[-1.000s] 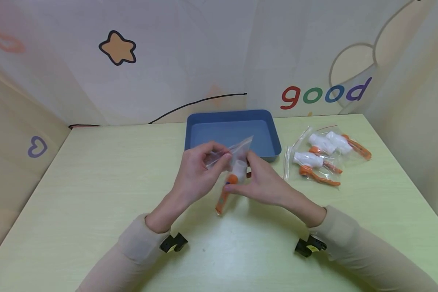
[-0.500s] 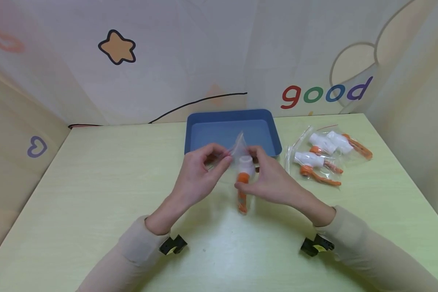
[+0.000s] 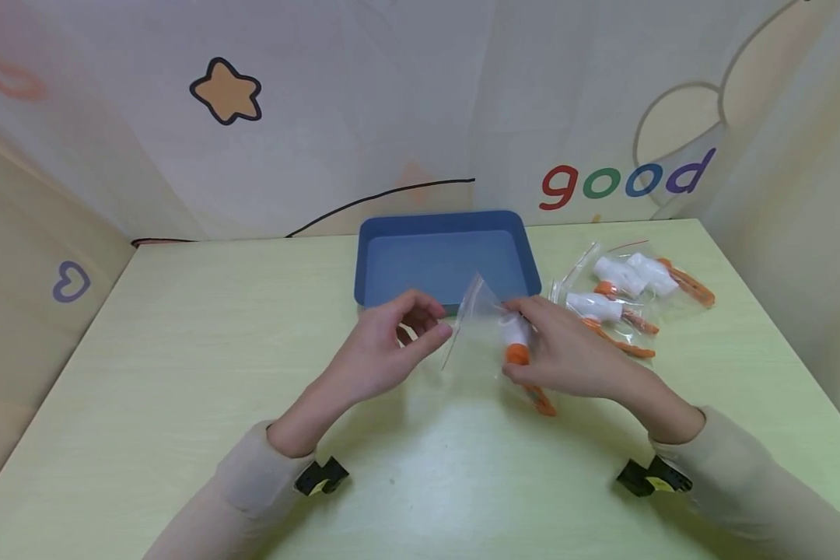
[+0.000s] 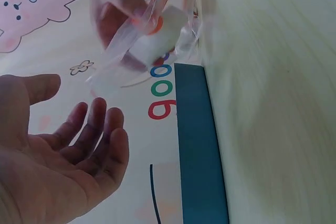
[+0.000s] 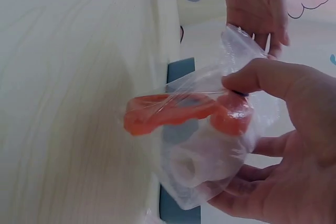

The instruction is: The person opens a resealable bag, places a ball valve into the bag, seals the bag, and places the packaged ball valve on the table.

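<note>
My right hand [image 3: 579,350] grips a clear zip bag [image 3: 477,327] between thumb and fingers, above the table's middle. Inside it are a white hollow cylindrical piece [image 5: 202,156] and an orange toothed handle [image 5: 173,115] with a round end; their exact kind is unclear. The bag's zip edge hangs toward my left hand [image 3: 385,342], whose fingers are loosely bent around nothing. In the left wrist view a gap shows between the left fingers [image 4: 116,135] and the bag. The right palm partly covers the bag in the head view.
Behind the hands stands a shallow blue tray [image 3: 437,260] at the table's back edge. Several similar clear bags [image 3: 623,295] with white and orange pieces lie at the right. A printed curtain [image 3: 364,101] hangs behind the pale table [image 3: 238,311].
The left fingers have let go of the bag's zip edge. My right hand has carried the bag to the right, and its orange handle has swung from leaning left to leaning right.
</note>
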Available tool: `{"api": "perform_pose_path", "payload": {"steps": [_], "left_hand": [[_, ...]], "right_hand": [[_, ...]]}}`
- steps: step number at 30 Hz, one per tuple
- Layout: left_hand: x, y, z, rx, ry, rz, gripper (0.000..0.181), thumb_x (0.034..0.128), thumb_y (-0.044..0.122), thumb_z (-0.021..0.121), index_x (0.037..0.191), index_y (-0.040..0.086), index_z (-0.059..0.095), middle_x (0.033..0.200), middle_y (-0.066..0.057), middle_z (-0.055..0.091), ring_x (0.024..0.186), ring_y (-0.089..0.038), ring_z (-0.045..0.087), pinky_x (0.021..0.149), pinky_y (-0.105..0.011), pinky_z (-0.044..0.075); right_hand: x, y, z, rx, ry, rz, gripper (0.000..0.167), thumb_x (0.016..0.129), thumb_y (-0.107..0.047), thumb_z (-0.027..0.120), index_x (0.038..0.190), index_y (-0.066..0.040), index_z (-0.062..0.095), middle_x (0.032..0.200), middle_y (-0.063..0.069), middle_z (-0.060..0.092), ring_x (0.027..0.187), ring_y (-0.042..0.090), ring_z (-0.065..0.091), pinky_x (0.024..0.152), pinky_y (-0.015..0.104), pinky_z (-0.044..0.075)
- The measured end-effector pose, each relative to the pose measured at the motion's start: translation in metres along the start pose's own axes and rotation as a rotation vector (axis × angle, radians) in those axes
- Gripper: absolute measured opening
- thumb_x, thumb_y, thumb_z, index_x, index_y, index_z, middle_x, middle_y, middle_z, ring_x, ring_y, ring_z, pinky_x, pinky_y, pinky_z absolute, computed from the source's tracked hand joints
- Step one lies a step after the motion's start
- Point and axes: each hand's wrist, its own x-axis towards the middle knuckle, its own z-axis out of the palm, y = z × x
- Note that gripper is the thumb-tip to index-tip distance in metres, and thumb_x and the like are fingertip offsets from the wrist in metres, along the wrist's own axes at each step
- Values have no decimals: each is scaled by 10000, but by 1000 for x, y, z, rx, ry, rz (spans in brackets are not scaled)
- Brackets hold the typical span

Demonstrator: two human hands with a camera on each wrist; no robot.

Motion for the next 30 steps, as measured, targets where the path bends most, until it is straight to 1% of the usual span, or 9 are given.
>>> {"api": "perform_pose_path", "payload": {"steps": [3,6,9,12,16,19,25,27,30], "left_hand": [[-3,-1,-2,22,-53,-9,182,1018,227,678,1139,93,651,971,51,665,896,-110,618,765,-362,536],[-4,-1,-3,42,-112,-15,167,1026,233,662,1141,112,652,995,62,664,921,-108,616,775,-343,521],[-6,-3,-4,67,-168,-17,160,1028,238,654,1139,123,656,1021,64,663,945,-105,620,797,-370,515],[-7,-4,-6,95,-214,-13,173,1025,235,657,1141,106,663,1055,56,663,976,-114,624,832,-422,516],[-8,-5,-7,127,-263,-11,189,1020,218,661,1152,83,659,1096,36,654,1015,-145,611,885,-463,516],[-10,-6,-9,140,-290,-21,199,1020,217,658,1162,78,653,1117,34,648,1036,-163,599,915,-461,512],[-12,-7,-10,153,-316,-43,206,1023,222,653,1167,76,656,1140,39,643,1058,-173,592,936,-460,506],[-13,-8,-11,155,-319,-49,210,1024,227,650,1172,77,656,1145,41,643,1062,-173,592,934,-462,506],[-13,-9,-11,156,-321,-50,218,1025,228,648,1180,75,654,1151,41,641,1064,-176,594,934,-463,507]], "right_hand": [[-8,6,-3,-69,-39,5,669,835,-248,813,1407,-24,548,1297,154,553,1045,284,550,815,430,554],[-14,13,-6,-116,-75,-3,619,811,-203,818,1362,-24,599,1257,155,551,979,261,557,739,357,535],[-20,20,-9,-158,-100,1,610,793,-164,826,1353,-29,626,1247,154,564,936,240,562,680,300,506],[-25,28,-11,-200,-112,15,617,786,-126,819,1367,-38,631,1251,157,566,943,250,554,648,290,496],[-32,37,-14,-234,-106,27,625,784,-70,802,1383,-38,626,1243,155,564,1009,287,537,706,348,523],[-37,43,-17,-252,-100,36,627,779,-53,802,1382,-43,632,1254,161,564,1071,315,528,796,424,547],[-41,52,-21,-307,-82,47,662,771,-21,810,1400,-46,605,1351,203,552,1208,400,505,932,603,512],[-41,55,-23,-303,-81,65,711,762,-11,820,1424,-30,560,1381,211,544,1249,417,477,937,616,509],[-41,58,-24,-292,-74,69,711,753,0,828,1401,-2,533,1349,201,572,1233,410,479,923,593,526]]}}
